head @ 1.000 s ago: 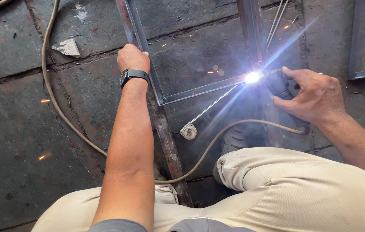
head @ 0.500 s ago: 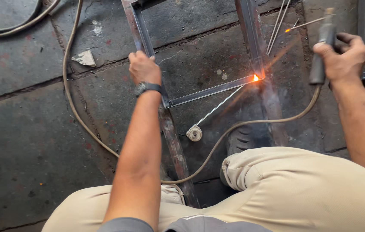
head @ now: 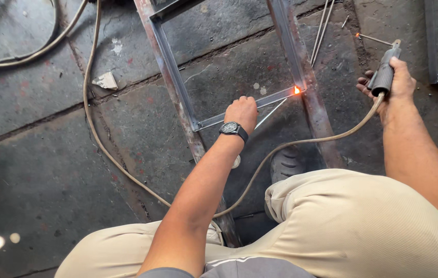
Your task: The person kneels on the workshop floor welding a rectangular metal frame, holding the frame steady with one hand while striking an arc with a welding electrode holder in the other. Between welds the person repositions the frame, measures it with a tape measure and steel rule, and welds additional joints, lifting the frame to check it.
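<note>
Steel frame, left hand, electrode holder

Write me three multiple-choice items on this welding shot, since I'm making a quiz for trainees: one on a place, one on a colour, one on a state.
1. Where does the left hand rest?
A. on the cross bar of the metal frame
B. on the knee
C. on the scrap of paper

2. What colour are the trousers?
A. black
B. beige
C. blue

3. How is the welding spot?
A. glowing orange
B. covered by a cloth
C. under water

Answers: 1 A, the hand lies on the bar. 2 B, the cloth over both legs is beige. 3 A, a small orange glow shows at the joint while the right hand holds the electrode holder away from it.
</note>
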